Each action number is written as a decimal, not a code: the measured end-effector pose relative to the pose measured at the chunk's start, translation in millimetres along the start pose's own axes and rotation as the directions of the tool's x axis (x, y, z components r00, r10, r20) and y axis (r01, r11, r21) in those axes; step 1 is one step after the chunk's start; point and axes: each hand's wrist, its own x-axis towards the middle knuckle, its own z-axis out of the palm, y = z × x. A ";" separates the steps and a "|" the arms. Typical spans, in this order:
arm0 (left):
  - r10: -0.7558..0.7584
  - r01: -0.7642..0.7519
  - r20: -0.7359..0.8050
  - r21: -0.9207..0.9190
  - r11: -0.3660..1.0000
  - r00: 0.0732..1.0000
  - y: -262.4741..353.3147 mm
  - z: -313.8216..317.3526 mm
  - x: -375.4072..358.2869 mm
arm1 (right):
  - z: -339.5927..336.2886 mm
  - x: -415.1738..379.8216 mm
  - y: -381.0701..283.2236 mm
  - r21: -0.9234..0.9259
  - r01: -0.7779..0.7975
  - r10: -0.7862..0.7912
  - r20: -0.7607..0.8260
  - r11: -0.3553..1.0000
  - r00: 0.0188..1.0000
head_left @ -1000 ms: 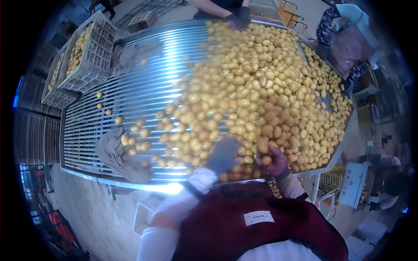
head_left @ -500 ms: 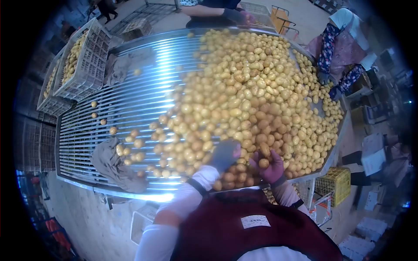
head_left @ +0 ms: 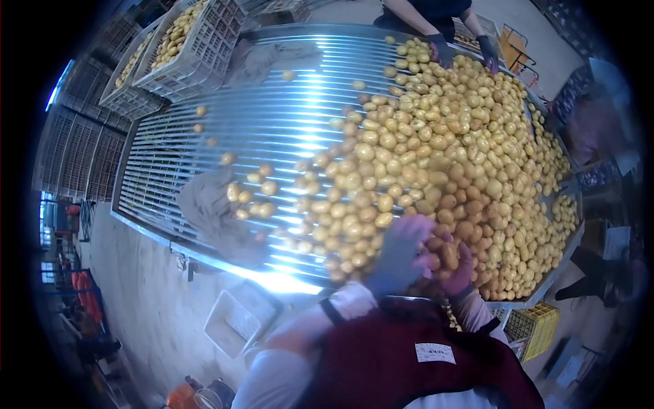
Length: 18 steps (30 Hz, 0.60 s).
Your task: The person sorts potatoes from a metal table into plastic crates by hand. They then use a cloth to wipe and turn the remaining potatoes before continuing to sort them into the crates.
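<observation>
Since your grey-gloved left hand [head_left: 397, 255] slid inward, it's near oval brown potato [head_left: 449, 256] cupped in purple-gloved right hand [head_left: 462, 274]; can't tell left's grip tbh.

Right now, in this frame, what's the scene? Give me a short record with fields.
Surface: barred metal table
Load: yellow-brown round produce, heaped right, scattered left
Left hand: gloved, beside the right; blurred, grip unclear
Right hand: gloved, fingers around a browner piece
Cloths: near cloth and far cloth, both on the table's left part
Crates: filled crate at far left
Floor: white bin
Across: co-worker's gloved hands at the heap's far edge
</observation>
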 end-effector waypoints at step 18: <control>-0.281 0.320 -0.391 0.038 0.947 0.876 -171.9 -138.5 50.8 | -7.1 13.1 -13.8 0.185 -0.105 0.091 0.081 0.977 0.993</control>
